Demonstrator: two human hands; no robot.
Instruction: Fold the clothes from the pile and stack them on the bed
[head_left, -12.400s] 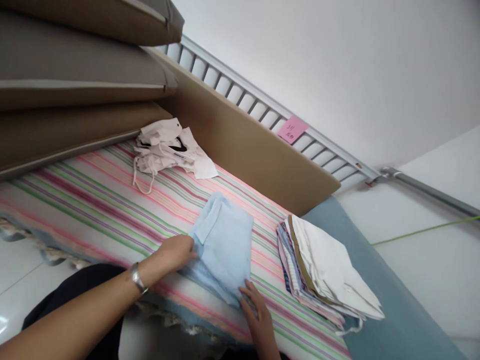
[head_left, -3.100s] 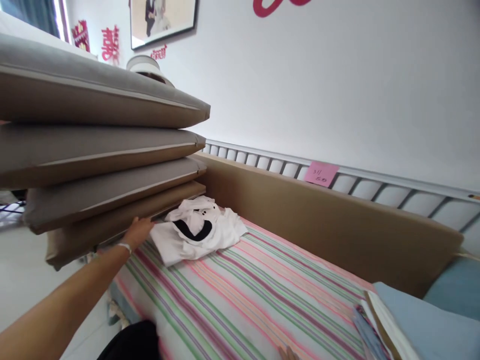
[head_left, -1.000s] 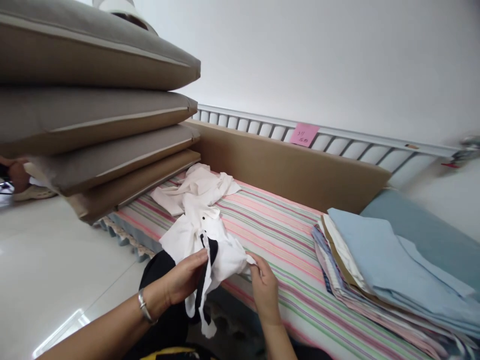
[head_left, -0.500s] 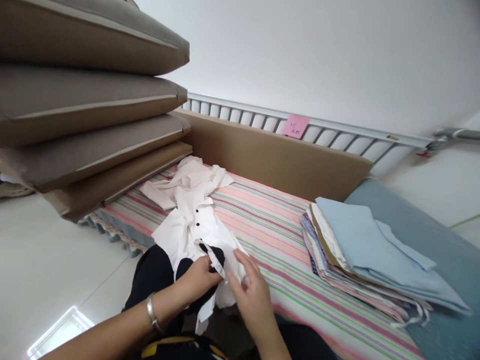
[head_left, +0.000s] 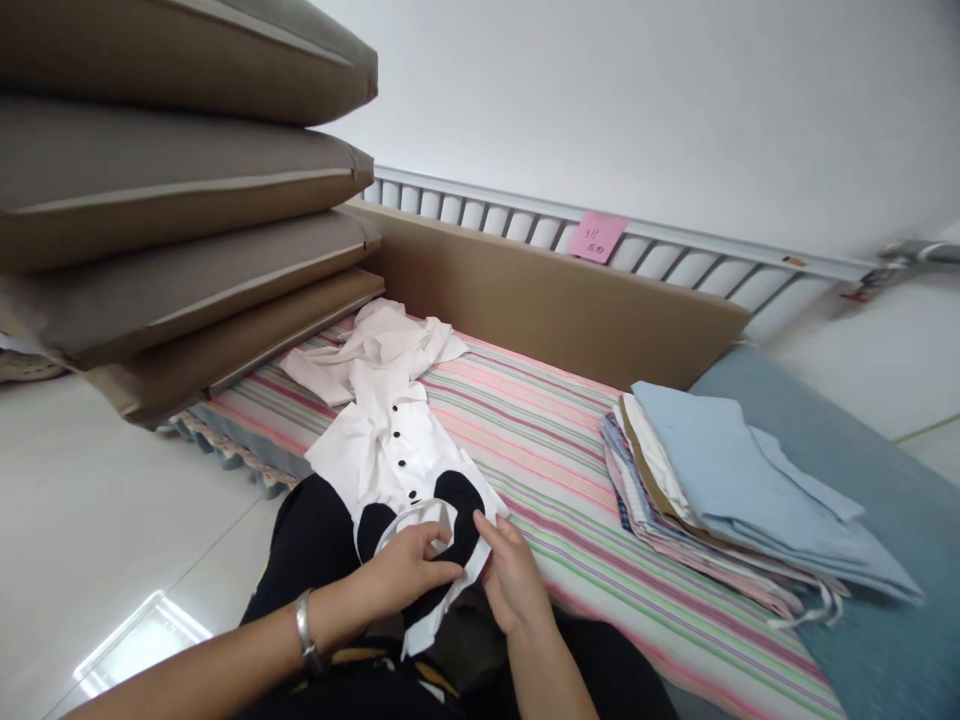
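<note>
A white shirt with a row of black buttons and black rounded patches lies lengthwise on the striped bedding, its near end over my lap. My left hand, with a silver bracelet on the wrist, is curled on the white band and black patch at the near end. My right hand pinches the shirt's right edge, thumb on top of the black patch and fingers behind. Beyond the shirt's far end lies a crumpled off-white garment, touching it.
Striped bedding covers the bed. Folded clothes are stacked at right, light blue on top. Large brown cushions tower at left. A brown board leans before a white radiator bearing a pink note.
The shirt's near end has been spread flatter, showing more buttons and the black patches. My right hand has gone from loose fingers to pinching the edge. My left hand has shifted slightly.
</note>
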